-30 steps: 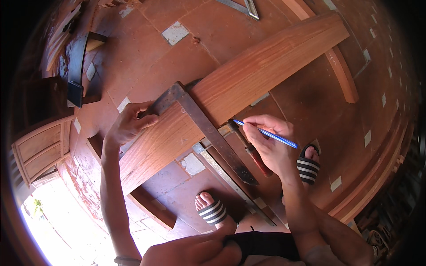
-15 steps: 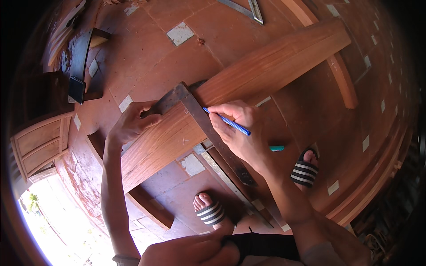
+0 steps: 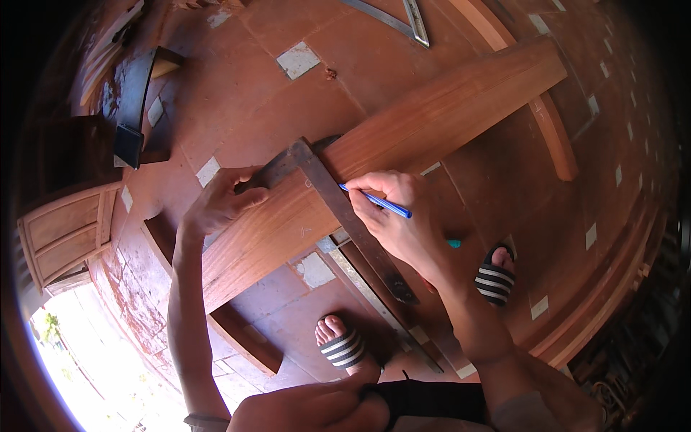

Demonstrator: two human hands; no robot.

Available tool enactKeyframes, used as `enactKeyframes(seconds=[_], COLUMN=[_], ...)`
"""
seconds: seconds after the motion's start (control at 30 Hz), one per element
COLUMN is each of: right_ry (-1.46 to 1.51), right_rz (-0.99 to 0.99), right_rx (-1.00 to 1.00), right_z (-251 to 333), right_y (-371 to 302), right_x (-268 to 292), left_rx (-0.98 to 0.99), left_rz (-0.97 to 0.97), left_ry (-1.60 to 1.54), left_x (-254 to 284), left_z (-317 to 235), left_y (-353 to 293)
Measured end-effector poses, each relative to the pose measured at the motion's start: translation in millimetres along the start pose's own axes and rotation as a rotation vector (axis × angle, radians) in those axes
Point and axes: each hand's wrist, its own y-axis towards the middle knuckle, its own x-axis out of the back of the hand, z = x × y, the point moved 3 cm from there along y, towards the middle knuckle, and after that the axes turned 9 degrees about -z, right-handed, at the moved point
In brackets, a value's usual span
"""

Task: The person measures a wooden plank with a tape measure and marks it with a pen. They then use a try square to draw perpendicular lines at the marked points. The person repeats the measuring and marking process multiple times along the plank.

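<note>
A long wooden board [image 3: 453,108] lies slantwise across lower wood pieces. Across its top rests a dark metal carpenter's square [image 3: 338,194], whose short arm runs along the board's far edge. My left hand [image 3: 222,201] holds that short arm, thumb toward the board's face and fingers partly hidden behind the edge. My right hand [image 3: 399,212] is closed on a blue pen [image 3: 389,205]; the tip sits beside the long arm's right edge, on the board. Small pencil-like marks show on the board left of the square.
A curved wood piece [image 3: 553,137] lies under the board's right end, a short one [image 3: 245,338] below its left. A metal square [image 3: 353,281] leans near my sandalled feet [image 3: 495,277]. A teal object [image 3: 453,243] lies on the tiled floor. A phone [image 3: 128,146] rests at left.
The pen tip and my right hand have shifted slightly right and toward me along the square's edge. The left hand still holds the square; the view has moved a little.
</note>
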Motion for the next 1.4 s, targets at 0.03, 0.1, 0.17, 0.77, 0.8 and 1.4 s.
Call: enactKeyframes(seconds=[0.03,0.1,0.17,0.77,0.8,1.4], right_ry=[-0.059,0.025,0.012,-0.338,-0.4,-0.728], right_rz=[0.041,0.013,0.016,-0.234,-0.257,-0.158], right_rx=[-0.043,-0.021,-0.021,0.249,0.263,0.217], right_z=[-1,1,0,4,1,-50], right_y=[-1,-1,-1,30,46,144], right_x=[-1,0,1,41,37,22], left_rx=[0.012,0.034,0.015,-0.292,-0.319,0.353], left_rz=[-0.011,-0.021,-0.031,-0.769,-0.885,-0.74], left_ry=[-0.015,-0.047,-0.017,0.181,0.298,0.627], left_x=[0,-1,-1,81,80,28], left_z=[0,1,0,-40,-34,205], left_y=[-1,0,0,23,12,-101])
